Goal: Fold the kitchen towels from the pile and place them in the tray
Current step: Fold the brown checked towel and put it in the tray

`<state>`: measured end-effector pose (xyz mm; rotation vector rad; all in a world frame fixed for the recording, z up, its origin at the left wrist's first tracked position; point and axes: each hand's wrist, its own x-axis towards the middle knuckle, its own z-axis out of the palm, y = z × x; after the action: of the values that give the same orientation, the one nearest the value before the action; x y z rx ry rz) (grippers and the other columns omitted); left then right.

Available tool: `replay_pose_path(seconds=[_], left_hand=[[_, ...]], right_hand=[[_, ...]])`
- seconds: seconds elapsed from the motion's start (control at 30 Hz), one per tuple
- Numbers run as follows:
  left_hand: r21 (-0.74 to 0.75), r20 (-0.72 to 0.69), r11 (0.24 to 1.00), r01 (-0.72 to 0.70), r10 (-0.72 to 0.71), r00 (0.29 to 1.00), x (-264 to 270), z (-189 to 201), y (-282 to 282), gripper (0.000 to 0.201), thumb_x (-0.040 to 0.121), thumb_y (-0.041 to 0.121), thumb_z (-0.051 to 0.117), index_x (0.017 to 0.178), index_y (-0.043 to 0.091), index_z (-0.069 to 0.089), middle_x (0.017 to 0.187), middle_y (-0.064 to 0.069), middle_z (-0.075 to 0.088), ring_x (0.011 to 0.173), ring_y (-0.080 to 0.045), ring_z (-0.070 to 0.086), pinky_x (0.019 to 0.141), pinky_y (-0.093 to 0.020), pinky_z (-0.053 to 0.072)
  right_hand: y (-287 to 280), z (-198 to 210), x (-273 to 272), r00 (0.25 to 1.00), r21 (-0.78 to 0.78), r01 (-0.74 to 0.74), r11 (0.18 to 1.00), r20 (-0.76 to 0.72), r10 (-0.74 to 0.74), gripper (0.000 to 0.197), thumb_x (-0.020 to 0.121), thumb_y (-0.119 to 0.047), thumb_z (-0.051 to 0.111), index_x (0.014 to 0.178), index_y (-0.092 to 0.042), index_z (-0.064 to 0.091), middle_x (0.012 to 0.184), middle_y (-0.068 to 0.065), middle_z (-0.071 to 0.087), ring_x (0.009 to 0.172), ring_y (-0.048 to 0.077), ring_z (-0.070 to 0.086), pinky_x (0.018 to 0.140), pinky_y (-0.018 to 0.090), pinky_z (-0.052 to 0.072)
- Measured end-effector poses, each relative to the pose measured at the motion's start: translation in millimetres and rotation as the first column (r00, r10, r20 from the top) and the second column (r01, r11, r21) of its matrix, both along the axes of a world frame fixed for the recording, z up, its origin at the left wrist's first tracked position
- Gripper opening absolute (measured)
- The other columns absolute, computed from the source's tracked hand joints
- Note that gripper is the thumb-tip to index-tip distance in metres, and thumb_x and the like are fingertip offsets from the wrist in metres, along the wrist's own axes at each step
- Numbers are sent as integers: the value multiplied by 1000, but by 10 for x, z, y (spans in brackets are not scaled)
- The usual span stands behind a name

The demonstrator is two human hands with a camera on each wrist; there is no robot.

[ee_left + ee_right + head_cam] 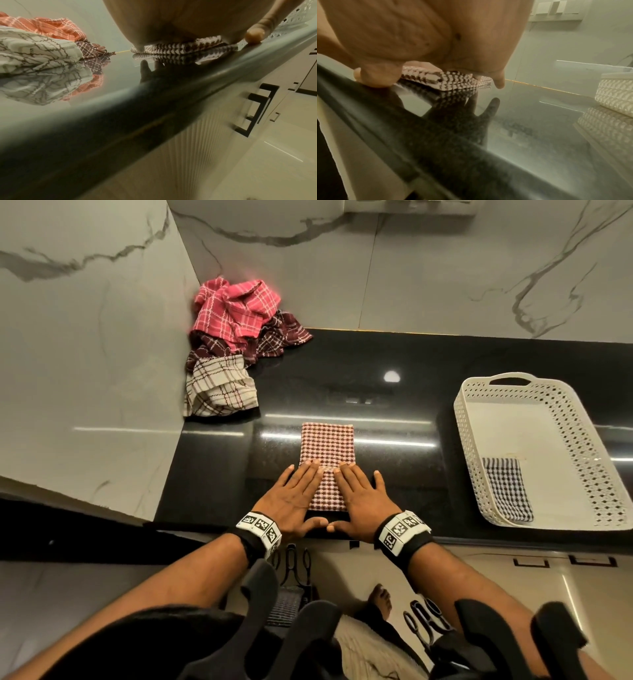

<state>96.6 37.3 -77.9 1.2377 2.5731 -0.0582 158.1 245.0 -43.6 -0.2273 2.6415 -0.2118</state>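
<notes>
A folded brown-and-white checked towel (327, 450) lies as a narrow strip on the black counter (394, 481), near its front edge. My left hand (291, 494) and right hand (359, 498) lie flat side by side on its near half, fingers straight, pressing it down. From the left wrist view the towel (185, 48) shows as a layered edge under the palm; the right wrist view shows the towel (447, 81) the same way. A pile of unfolded towels (233, 344), pink, maroon and cream, sits in the back left corner. The white perforated tray (582, 419) stands at the right.
One folded dark checked towel (507, 491) lies in the tray's near left corner. Marble walls (85, 354) close the counter at the left and back. Bare counter lies between the strip and the tray. Cabinet handles (255, 111) show below the counter edge.
</notes>
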Motion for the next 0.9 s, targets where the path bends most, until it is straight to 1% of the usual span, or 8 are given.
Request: replay_pose_path(seconds=[0.17, 0.23, 0.3, 0.5, 0.6, 0.73, 0.8, 0.9], left_hand=[[107, 4, 992, 63, -64, 998, 222, -44, -115, 107, 84, 75, 41, 157, 5, 6, 165, -15, 0, 153, -28, -1, 124, -44, 6], [208, -41, 975, 82, -76, 996, 355, -79, -178, 89, 85, 46, 55, 154, 1, 22, 161, -19, 17, 150, -32, 15, 120, -47, 24], [349, -95, 932, 96, -66, 993, 470, -96, -235, 72, 80, 21, 50, 148, -1, 35, 153, -18, 29, 143, -33, 27, 111, -49, 39], [474, -119, 865, 162, -119, 986, 426, -40, -259, 80, 58, 3, 82, 133, 5, 57, 138, -12, 50, 130, -29, 48, 111, -43, 36], [551, 145, 832, -65, -19, 989, 320, -42, -326, 85, 57, 4, 82, 136, 15, 54, 137, -4, 54, 130, -20, 47, 113, -41, 40], [632, 468, 601, -489, 206, 859, 195, 139, -171, 49, 78, 12, 75, 125, 15, 61, 121, 1, 64, 110, -8, 60, 99, -34, 48], [581, 536, 558, -593, 286, 794, 96, 240, -65, 32, 87, 25, 73, 116, 20, 62, 107, 5, 68, 94, -7, 65, 87, -32, 54], [486, 546, 579, -655, 384, 744, -30, 281, 51, 24, 92, 38, 65, 108, 21, 59, 99, 6, 69, 89, -8, 65, 83, -31, 53]], right_hand=[[-20, 2, 298, 1000, -2, -19, 1000, -22, 19, 119, 78, -60, 69, 156, -19, -10, 165, 3, -13, 152, 23, -11, 120, 59, 0], [-52, -57, 450, 997, 6, -21, 1000, -74, 22, 113, 82, -41, 73, 157, -18, -8, 165, 5, -11, 152, 25, -8, 120, 60, 5], [-65, -103, 570, 992, -3, -36, 999, -120, 35, 104, 85, -24, 70, 157, -19, -5, 165, 8, -7, 152, 27, -2, 120, 59, 9], [32, -107, 658, 975, -161, -30, 987, -221, -7, 81, 86, -18, 64, 155, -21, 24, 161, 2, 23, 149, 23, 20, 120, 49, 13], [111, -95, 558, 955, -401, 120, 908, -202, -215, 62, 82, -15, 64, 141, -27, 50, 145, -4, 50, 137, 16, 41, 116, 46, 30], [114, 33, 370, 850, -649, 408, 642, 14, -526, 31, 88, -15, 66, 117, -26, 67, 117, -3, 67, 110, 14, 61, 95, 27, 47], [84, 90, 255, 809, -676, 448, 585, 29, -587, 20, 91, -18, 66, 111, -21, 67, 110, -2, 68, 102, 13, 62, 85, 19, 47], [28, 53, 113, 751, -643, 527, 556, 46, -659, 24, 93, -23, 63, 116, -17, 63, 114, 1, 68, 105, 19, 64, 91, 35, 52]])
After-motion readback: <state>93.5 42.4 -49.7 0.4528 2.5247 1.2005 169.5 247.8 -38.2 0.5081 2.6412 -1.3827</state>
